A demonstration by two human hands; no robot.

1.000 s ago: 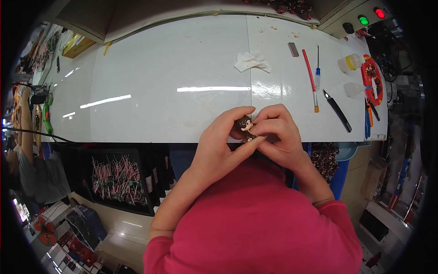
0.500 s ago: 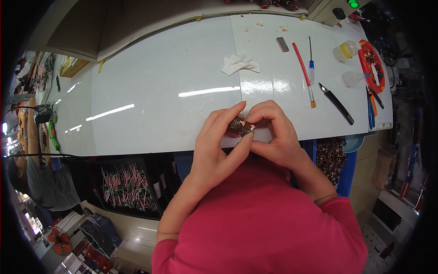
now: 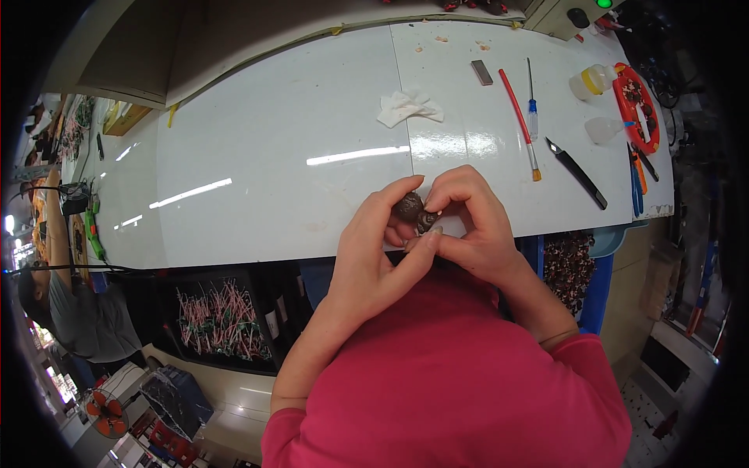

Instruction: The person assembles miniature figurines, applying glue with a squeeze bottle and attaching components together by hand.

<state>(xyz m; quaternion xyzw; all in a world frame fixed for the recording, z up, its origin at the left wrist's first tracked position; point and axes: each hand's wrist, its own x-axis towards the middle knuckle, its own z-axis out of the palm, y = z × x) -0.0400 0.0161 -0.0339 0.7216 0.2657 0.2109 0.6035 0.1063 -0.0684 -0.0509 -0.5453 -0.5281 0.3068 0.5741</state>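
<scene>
A small dark brown figure-like piece (image 3: pixel 408 206) with a rounded, ridged end is held between both hands above the near edge of the white table. My left hand (image 3: pixel 378 248) is closed round its left side, with the thumb reaching across below it. The fingertips of my right hand (image 3: pixel 477 222) pinch the piece's smaller right part, where a speck of pale pink shows. Fingers cover some of the piece, so its full shape is hidden.
On the white table (image 3: pixel 257 125) lie a crumpled tissue (image 3: pixel 409 107), a red brush (image 3: pixel 516 109), a screwdriver (image 3: pixel 532 109) and a black craft knife (image 3: pixel 576 173). Bottles (image 3: pixel 593 82) and a red tray (image 3: pixel 636 105) stand at right. A blue bin (image 3: pixel 597 292) of small parts sits below the edge.
The brown piece has turned between my fingers: its rounded end now shows more, and its pale pink bits show less. Both hands stay in nearly the same place.
</scene>
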